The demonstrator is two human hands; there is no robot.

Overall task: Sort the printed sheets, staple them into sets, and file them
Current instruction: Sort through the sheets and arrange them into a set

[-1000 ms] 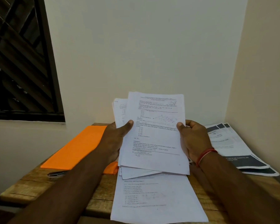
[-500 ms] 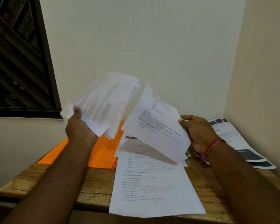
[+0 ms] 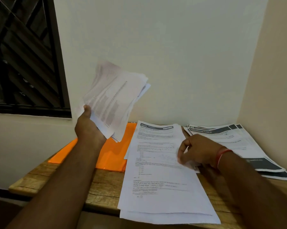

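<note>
Left hand (image 3: 88, 128): raised above the table. A stack of sheets (image 3: 116, 100) is gripped at its lower corner, with the thumb laid on the printed face and the other fingers hidden behind the paper. The stack is held tilted in the air over the orange folder (image 3: 113, 156), clear of it. Its print is blurred and cannot be read.

Right hand (image 3: 197, 151): held low at the right edge of the pile of sheets (image 3: 161, 192) that lies on the wooden table (image 3: 40, 177). The fingers are curled, tips pointed down at the top sheet. Whether paper is pinched or only touched cannot be told, as the spot is blurred. A red band (image 3: 223, 155) is worn on the wrist.

The pile is laid lengthwise at the table's middle, its near end overhanging the front edge. A sheet with a dark header (image 3: 156, 129) is seen at the pile's far end. The folder is laid flat to the left, its right edge overlapped by the pile. A spread of sheets with dark bands (image 3: 235, 141) is laid by the right wall, just beside the right hand. A dark window (image 3: 23, 55) is noted at left.
</note>
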